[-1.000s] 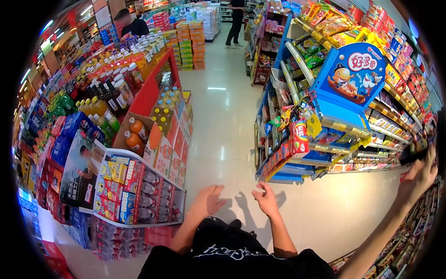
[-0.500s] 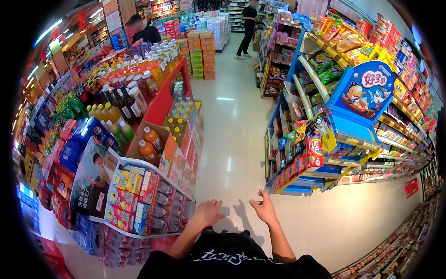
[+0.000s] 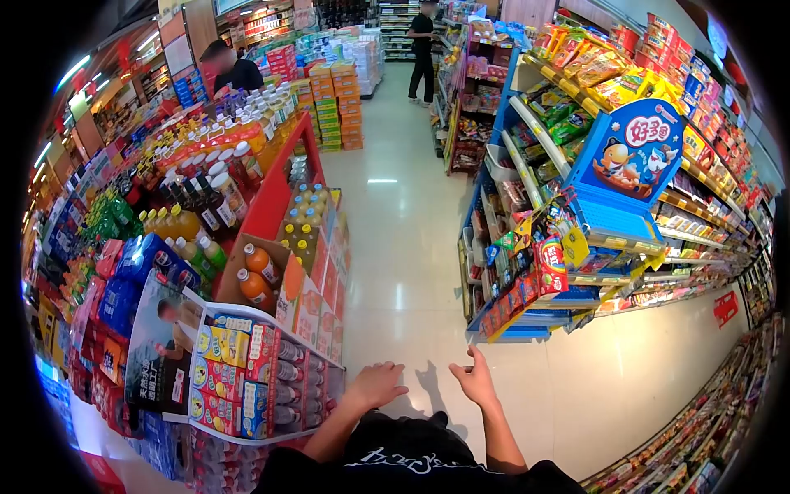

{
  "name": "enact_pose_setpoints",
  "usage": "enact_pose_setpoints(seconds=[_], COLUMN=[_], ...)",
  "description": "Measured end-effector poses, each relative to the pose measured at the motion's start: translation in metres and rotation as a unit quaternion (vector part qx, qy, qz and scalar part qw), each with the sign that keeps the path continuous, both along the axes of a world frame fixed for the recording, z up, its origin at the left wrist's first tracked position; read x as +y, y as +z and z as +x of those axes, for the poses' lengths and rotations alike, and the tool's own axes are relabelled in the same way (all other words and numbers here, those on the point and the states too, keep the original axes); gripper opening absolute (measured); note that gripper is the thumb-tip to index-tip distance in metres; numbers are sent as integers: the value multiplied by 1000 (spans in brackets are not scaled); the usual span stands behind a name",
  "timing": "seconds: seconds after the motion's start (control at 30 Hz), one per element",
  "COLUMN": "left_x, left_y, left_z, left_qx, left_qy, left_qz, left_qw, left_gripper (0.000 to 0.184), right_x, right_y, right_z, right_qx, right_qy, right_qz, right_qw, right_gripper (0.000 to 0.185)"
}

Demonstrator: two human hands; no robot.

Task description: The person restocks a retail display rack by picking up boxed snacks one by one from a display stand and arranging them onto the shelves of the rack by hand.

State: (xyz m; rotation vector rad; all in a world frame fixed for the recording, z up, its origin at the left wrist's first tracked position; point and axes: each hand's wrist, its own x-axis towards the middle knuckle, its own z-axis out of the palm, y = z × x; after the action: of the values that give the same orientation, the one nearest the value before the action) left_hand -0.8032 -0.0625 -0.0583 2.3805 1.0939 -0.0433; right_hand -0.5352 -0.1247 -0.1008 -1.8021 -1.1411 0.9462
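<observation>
While bottles [image 3: 290, 393] stand in the rack [image 3: 239, 440], lower left, the left hand [image 3: 375, 385] hovers near them, loosely spread; the right hand [image 3: 475, 379], lower centre, is half-spread, also holding nothing. Swaying left could jolt them.

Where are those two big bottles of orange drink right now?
In the head view, the orange bottles stand on the left side, in an open cardboard box, just behind the rack of snack boxes.
</observation>
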Motion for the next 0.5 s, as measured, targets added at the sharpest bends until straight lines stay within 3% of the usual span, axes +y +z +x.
enact_pose_setpoints(seconds=[0.37, 0.5], left_x=[-13, -22], left_y=[-2, -6], left_z=[89, 142], left_qx=[62, 21], left_qy=[-72, -104], left_qz=[-24, -14], left_qw=[995, 994], left_gripper=[52, 52], right_x=[-42, -77], right_y=[-12, -15], right_z=[78, 124], right_qx=[-7, -12], right_qy=[-62, -107], right_qz=[7, 13], right_qw=[998, 994], right_gripper=[81, 81])
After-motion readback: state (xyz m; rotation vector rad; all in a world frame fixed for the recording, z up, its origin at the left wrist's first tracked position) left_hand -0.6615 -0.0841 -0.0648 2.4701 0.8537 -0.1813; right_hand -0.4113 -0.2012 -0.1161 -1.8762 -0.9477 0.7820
